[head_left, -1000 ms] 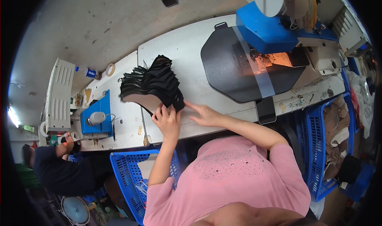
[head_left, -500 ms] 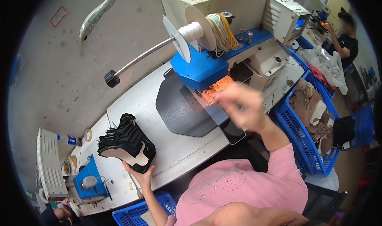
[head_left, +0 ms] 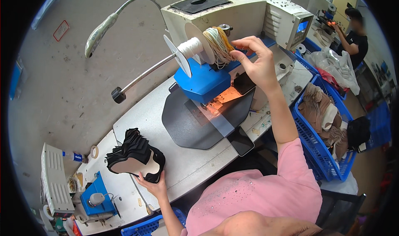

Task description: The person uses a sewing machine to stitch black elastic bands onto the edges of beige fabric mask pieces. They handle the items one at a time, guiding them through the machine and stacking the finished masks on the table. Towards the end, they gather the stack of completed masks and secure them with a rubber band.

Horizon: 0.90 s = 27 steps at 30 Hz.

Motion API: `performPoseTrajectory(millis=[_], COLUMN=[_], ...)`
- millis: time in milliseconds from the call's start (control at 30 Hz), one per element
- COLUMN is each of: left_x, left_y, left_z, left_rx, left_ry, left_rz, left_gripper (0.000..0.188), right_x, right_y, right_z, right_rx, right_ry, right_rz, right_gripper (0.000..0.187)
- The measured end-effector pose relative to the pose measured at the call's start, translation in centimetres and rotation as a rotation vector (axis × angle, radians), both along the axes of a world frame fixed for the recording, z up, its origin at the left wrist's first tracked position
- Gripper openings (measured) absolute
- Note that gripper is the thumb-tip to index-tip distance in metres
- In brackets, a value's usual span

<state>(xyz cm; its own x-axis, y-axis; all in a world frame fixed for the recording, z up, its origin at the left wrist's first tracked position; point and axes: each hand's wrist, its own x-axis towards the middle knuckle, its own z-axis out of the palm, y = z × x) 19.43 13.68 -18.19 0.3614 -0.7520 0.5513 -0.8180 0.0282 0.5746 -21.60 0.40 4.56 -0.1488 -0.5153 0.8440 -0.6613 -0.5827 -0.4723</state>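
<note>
A stack of black fabric pieces with a beige top piece [head_left: 139, 161], shaped like shoe uppers, stands on the left of the sewing machine's pale table [head_left: 187, 165]. My left hand [head_left: 154, 188] grips its near end, thumb on one side and fingers on the other. My right hand [head_left: 259, 63] is raised over the machine's blue head [head_left: 203, 84], fingers bent and apart from the thumb. Its fingertips are beside a bundle of yellow and white threads [head_left: 222, 45]; I cannot tell if they touch it. Below, an orange-lit needle area [head_left: 218, 105] lies over a dark grey plate [head_left: 183, 126].
A white thread spool [head_left: 190, 48] sits on a rod across the machine. To the right, blue baskets [head_left: 311, 138] hold brown and white pieces. A dark flat slab [head_left: 240, 142] lies at the table's front edge. Another person [head_left: 355, 40] works at the far right.
My right hand has risen from the lit needle area to beside the thread bundle, its fingers spreading. My left hand stays on the stack. The view has shifted slightly.
</note>
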Motion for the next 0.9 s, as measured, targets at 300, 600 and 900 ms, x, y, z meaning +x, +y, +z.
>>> performPoseTrajectory(millis=[300,600,900], left_x=[-0.2,-0.4,1.0], left_y=[0.0,-0.2,0.7], left_z=[-0.2,-0.3,0.3], left_rx=[0.006,-0.002,0.078], left_ry=[-0.006,-0.002,0.037], left_rz=[0.005,0.018,-0.033], left_gripper=[0.085,0.085,0.090], right_x=[-0.3,-1.0,0.2], right_y=[0.0,-1.0,1.7], right_z=[0.0,2.1,0.3], right_rx=[-0.066,0.086,0.075], right_ry=[-0.037,-0.433,-0.474], right_rz=[0.051,0.347,0.162], right_gripper=[0.013,0.008,0.011])
